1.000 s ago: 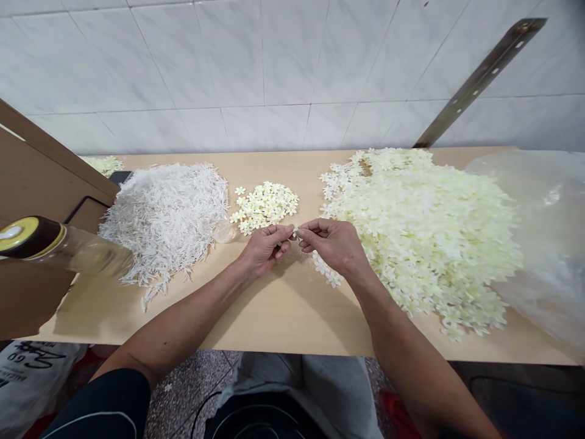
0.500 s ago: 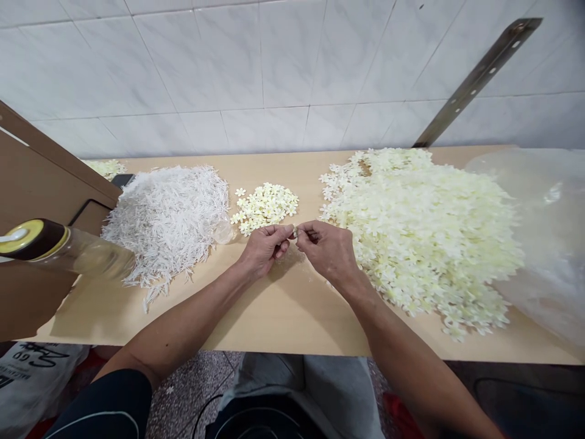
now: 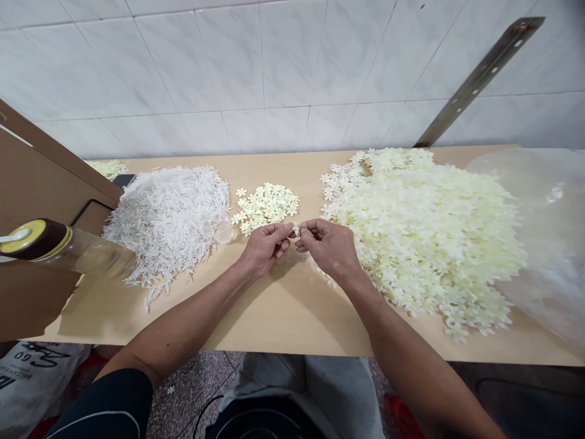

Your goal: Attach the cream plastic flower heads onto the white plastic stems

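Note:
A tiny pale-yellow artificial flower (image 3: 297,231) sits between my fingertips over the middle of the table. My right hand (image 3: 329,245) pinches at it with thumb and forefinger from the right. Its tips almost meet those of my left hand (image 3: 265,249), whose thumb and fingers are also pinched together. Whatever the left fingers grip is too small to make out. Just behind the hands lies a small heap of yellowish-white flowers (image 3: 267,206). Right of them spreads a large pile of loose flowers (image 3: 429,231); left of them is a pile of thin white stem-like pieces (image 3: 171,219).
A small clear cup (image 3: 224,232) touches the white pile. A clear bottle (image 3: 86,250) with a yellow-and-brown lid stands at the left by a cardboard box (image 3: 41,201). A translucent plastic bag (image 3: 543,244) covers the right end. Behind the table (image 3: 283,323) rises a tiled wall (image 3: 287,67).
The flower between my fingertips shows more clearly now, and my right fingers have shifted slightly around it. My left hand stays almost where it was.

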`<state>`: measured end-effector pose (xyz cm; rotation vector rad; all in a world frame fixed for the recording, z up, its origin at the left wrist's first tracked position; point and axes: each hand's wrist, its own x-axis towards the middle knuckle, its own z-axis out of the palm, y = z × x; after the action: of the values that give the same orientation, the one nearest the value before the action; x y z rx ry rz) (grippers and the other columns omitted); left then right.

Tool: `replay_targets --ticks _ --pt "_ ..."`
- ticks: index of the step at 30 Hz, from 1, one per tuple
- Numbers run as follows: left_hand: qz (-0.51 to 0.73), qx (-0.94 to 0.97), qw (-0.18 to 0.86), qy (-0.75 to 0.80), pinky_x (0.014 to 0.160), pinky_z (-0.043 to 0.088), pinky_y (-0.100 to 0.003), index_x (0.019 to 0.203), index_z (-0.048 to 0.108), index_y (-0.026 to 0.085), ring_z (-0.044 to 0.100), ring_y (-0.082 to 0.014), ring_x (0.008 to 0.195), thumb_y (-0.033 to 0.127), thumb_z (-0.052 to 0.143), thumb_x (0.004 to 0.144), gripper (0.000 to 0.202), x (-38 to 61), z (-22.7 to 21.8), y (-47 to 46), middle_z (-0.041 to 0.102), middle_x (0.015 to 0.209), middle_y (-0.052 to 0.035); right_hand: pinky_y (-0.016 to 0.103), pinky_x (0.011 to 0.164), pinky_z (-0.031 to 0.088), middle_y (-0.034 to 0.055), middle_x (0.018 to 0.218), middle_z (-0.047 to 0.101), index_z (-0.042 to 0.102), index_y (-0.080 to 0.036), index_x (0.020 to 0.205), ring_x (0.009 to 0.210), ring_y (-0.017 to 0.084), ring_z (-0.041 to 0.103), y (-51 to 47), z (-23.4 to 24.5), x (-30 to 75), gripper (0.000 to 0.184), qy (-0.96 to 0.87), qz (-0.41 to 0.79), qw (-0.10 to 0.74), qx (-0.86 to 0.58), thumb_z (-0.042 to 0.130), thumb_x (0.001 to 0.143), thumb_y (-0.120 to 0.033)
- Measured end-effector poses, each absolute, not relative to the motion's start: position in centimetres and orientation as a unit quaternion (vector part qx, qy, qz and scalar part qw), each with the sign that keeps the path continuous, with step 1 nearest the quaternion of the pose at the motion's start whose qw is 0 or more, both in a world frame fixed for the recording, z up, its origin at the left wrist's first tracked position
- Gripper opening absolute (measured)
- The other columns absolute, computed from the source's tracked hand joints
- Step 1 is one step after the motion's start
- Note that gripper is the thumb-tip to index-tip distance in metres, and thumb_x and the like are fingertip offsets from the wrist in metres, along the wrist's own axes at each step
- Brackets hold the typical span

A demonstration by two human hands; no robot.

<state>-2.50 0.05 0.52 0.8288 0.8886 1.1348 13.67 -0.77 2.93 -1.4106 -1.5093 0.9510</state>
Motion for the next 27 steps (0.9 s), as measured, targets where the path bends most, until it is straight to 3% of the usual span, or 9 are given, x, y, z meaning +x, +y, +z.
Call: replay_targets --ticks 8,14,20,27 --pt "0.527 0.365 0.663 0.387 0.040 0.025 -0.020 0.074 0.066 0.013 0.044 -0.0039 0.046 0.051 0.084 0.073 0.042 -2.6 0.3 0.2 0.062 0.067 -0.0020 0.025 0.061 0.060 0.0037 0.070 0.076 0.073 -0.017 0.088 0.060 0.018 0.075 -0.7 3.9 13.5 0.019 -0.578 0.409 0.406 -0.578 0.065 0.087 -0.035" --pt "0.518 0.369 0.659 0.400 0.040 0.025 -0.020 0.074 0.066 0.013 0.040 -0.0042 0.042 0.053 0.081 0.074 0.043 -2.5 0.6 0.1 0.054 0.054 0.0018 0.027 0.066 0.060 0.0021 0.074 0.076 0.072 -0.020 0.092 0.065 0.017 0.075 -0.7 2.7 13.5 0.017 -0.651 0.313 0.408 -0.558 0.058 0.091 -0.030" --pt "0.531 0.374 0.632 0.423 0.042 0.028 -0.020 0.074 0.066 0.013 0.042 -0.0053 0.043 0.047 0.082 0.073 0.037 -2.5 1.0 0.2 0.055 0.052 0.0019 0.026 0.062 0.056 0.0077 0.098 0.075 0.073 -0.019 0.097 0.073 0.016 0.070 -1.1 3.1 13.6 0.015 -0.713 0.103 0.457 -0.522 0.063 0.090 -0.029" --pt "0.510 0.393 0.635 0.426 0.041 0.028 -0.021 0.075 0.066 0.013 0.043 -0.0059 0.042 0.054 0.080 0.074 0.043 -2.5 1.1 -0.2 0.055 0.052 0.0015 0.030 0.076 0.053 0.0051 0.089 0.077 0.076 -0.022 0.093 0.081 0.019 0.070 -1.0 2.8 13.8 0.015 -0.748 0.088 0.424 -0.503 0.064 0.094 -0.030"
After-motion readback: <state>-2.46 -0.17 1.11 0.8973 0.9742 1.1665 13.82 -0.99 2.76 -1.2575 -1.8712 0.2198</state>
